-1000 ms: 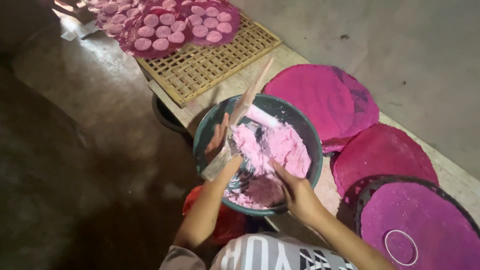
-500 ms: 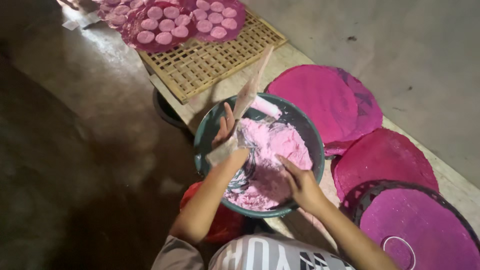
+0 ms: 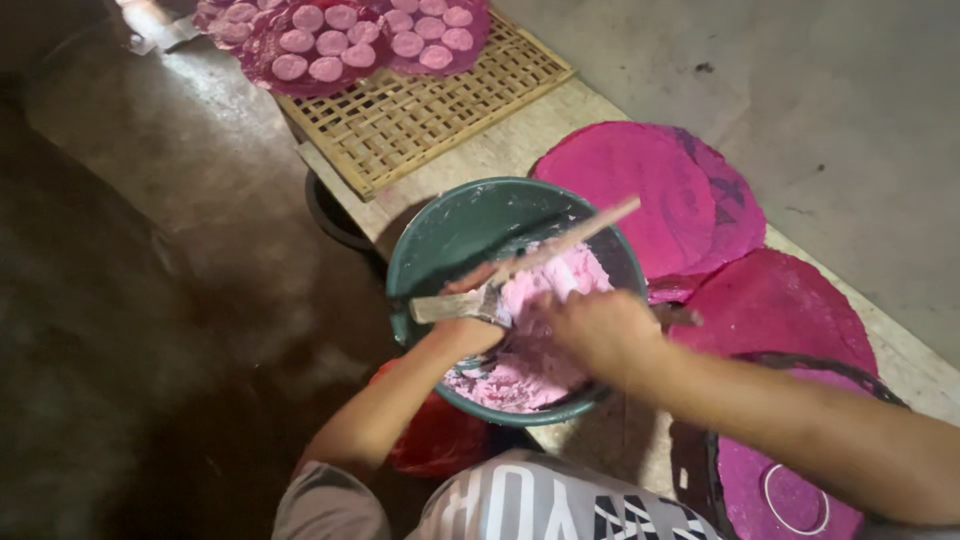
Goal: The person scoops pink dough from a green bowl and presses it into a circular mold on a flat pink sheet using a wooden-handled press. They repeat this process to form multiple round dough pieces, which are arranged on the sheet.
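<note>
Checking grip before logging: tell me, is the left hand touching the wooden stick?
Touching. The head view shows the left hand wrapped around the wooden stick above the bowl.

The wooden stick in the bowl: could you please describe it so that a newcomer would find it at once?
Find the green bowl of pink dough at the centre. The wooden stick slants across it, gripped by the left hand; it alone is long, thin and pale.

R hand blurred, hides dough; grip unclear.
</note>
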